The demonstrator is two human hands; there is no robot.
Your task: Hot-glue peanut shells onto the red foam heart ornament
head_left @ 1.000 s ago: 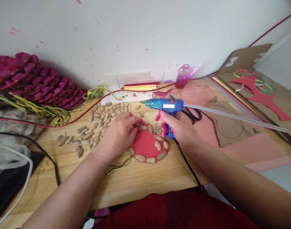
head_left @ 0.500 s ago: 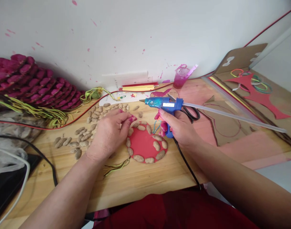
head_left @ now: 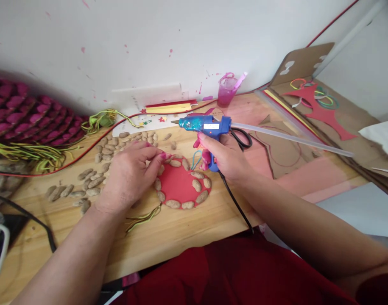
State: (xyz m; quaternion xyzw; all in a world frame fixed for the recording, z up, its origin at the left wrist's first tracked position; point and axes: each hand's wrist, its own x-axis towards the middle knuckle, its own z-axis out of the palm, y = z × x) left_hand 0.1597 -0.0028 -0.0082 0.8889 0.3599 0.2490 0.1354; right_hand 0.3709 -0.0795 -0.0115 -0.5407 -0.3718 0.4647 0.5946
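A red disc (head_left: 177,184) lies on the wooden table, with peanuts (head_left: 173,204) around its rim and one further in at its right side. At the disc's upper left edge is my left hand (head_left: 133,169), its thumb and index finger pinched together; what they hold, if anything, is too small to tell. My right hand (head_left: 227,156) grips a blue glue gun (head_left: 203,123) above the disc's upper right, its nozzle pointing left and a long clear glue stick out of its back. Loose peanuts (head_left: 92,182) lie left of and behind my left hand.
Stacked pink-painted pieces (head_left: 31,114) and yellow-green cords (head_left: 28,154) are at the left. A pink cup (head_left: 227,91) stands by the wall. Black-handled scissors (head_left: 243,139), cardboard (head_left: 286,148) and red scraps (head_left: 327,116) lie right. A red-black cable crosses the table's back.
The view has shifted, so the scene sits further left in the picture. Both hands keep nearly the same places over the disc, the right still gripping the glue gun.
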